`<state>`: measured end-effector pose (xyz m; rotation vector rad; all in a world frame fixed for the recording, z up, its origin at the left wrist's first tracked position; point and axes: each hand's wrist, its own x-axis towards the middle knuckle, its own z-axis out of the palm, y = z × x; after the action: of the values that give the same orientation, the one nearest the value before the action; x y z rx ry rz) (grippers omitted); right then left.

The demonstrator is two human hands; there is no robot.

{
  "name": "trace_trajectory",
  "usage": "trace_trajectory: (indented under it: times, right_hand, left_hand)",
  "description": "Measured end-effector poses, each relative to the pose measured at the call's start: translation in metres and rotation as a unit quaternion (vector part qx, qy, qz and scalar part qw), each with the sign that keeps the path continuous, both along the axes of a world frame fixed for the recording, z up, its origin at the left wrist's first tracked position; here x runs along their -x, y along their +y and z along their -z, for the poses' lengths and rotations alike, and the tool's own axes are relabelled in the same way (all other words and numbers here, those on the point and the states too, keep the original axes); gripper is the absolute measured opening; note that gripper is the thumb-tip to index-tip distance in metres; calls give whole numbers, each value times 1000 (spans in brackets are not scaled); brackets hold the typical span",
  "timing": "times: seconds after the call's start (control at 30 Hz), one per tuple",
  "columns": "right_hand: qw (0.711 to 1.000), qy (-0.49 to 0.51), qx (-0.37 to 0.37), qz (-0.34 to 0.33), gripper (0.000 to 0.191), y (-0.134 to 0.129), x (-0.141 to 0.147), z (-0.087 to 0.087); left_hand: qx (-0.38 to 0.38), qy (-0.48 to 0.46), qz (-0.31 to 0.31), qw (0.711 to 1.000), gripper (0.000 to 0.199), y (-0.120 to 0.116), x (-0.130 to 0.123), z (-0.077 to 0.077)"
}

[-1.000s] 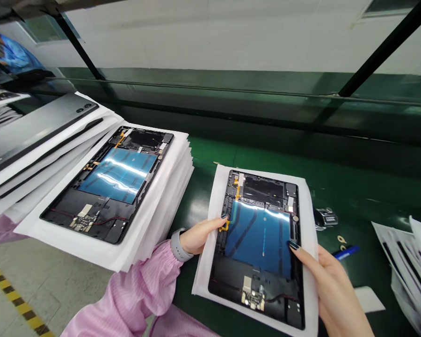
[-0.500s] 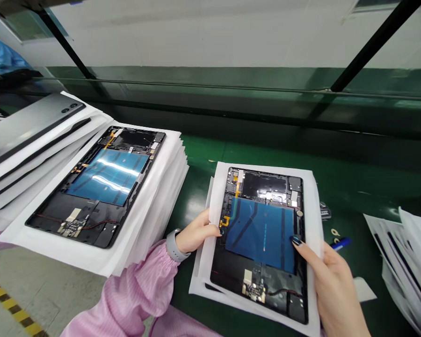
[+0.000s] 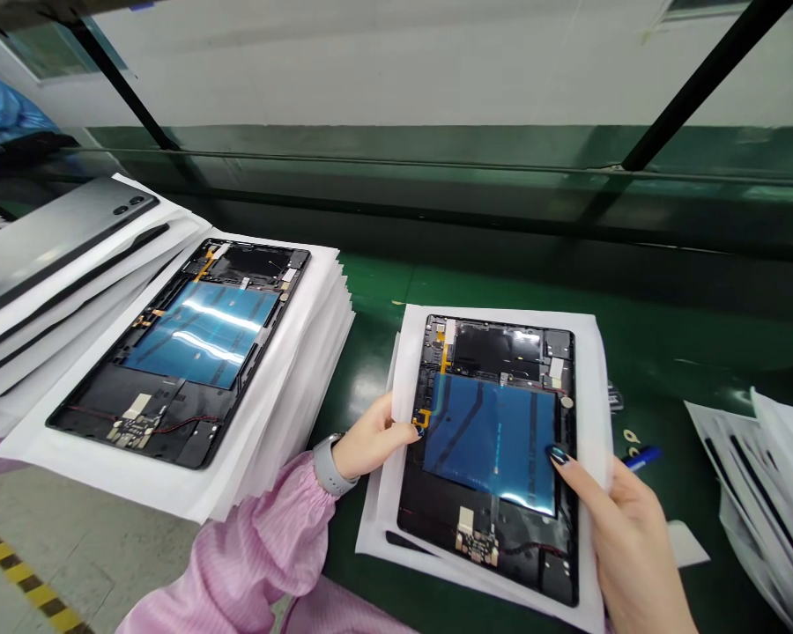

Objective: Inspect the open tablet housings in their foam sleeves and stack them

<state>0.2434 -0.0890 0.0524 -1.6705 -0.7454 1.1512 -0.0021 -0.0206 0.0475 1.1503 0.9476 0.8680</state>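
Observation:
An opened tablet (image 3: pixel 463 493) with its inner parts showing lies on a white sheet (image 3: pixel 591 379), and both hands grip the two together. My left hand (image 3: pixel 374 438), with a grey watch band at the wrist, is closed on the left edge, thumb on top. On the right edge, my right hand (image 3: pixel 618 519) is closed with its thumb on the blue battery (image 3: pixel 489 440) and its fingers beneath the sheet. Another sheet and a dark edge show underneath. To the left, a similar opened tablet (image 3: pixel 178 414) rests on a stack of white sheets (image 3: pixel 291 379).
A silver back cover (image 3: pixel 53 238) lies on sheets at far left. On the green table (image 3: pixel 383 282) are a blue pen (image 3: pixel 642 457), small tan rings (image 3: pixel 631 437) and a stack of sheets with dark edges (image 3: pixel 759 493) at right. A person in blue (image 3: pixel 6 106) is at the far left.
The held tablet has tilted slightly, and the bright reflection has moved to the battery's lower edge. Both hands keep their hold.

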Motion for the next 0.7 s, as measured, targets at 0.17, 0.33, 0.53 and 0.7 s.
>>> trace_trajectory:
  times: [0.17, 0.33, 0.53, 0.7]
  right_hand:
    - [1000, -13, 24, 8, 45, 1, -1, 1]
    - [1000, -14, 7, -1, 42, 0, 0, 2]
    - [1000, -17, -3, -11, 38, 0, -2, 7]
    - [999, -42, -7, -16, 37, 1, -1, 7]
  left_hand:
    - [-18, 10, 4, 1000, 8, 0, 0, 2]
    - [-28, 19, 3, 999, 7, -1, -1, 1]
    - [-44, 71, -19, 996, 5, 0, -4, 2]
    - [-47, 93, -32, 994, 6, -1, -7, 1]
